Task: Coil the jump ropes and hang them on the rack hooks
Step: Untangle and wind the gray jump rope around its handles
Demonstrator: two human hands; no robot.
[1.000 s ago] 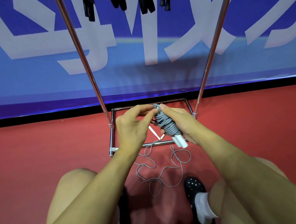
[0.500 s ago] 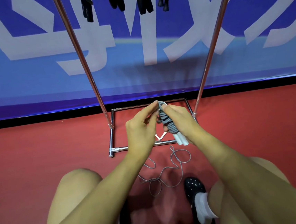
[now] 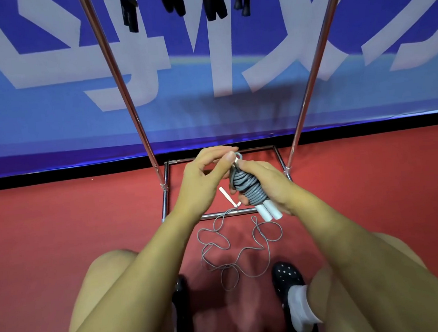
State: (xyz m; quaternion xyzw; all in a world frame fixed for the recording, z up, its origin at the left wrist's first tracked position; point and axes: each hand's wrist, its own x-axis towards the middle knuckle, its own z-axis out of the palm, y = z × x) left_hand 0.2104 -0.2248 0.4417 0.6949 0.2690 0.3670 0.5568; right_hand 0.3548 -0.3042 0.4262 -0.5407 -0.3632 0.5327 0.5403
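Right hand (image 3: 265,188) grips the coiled grey jump rope with white handles (image 3: 249,189) above the chrome rack's base frame (image 3: 166,197) while left hand (image 3: 203,178) pinches its top loop (image 3: 238,156); keep that loop open for hooking.

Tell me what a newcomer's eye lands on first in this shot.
Dead centre, the right hand grips a coiled grey jump rope with white handles, while the left hand pinches its top loop. Below, a loose grey rope sprawls on the red floor between the feet. Along the top edge, black-handled ropes hang from the rack.
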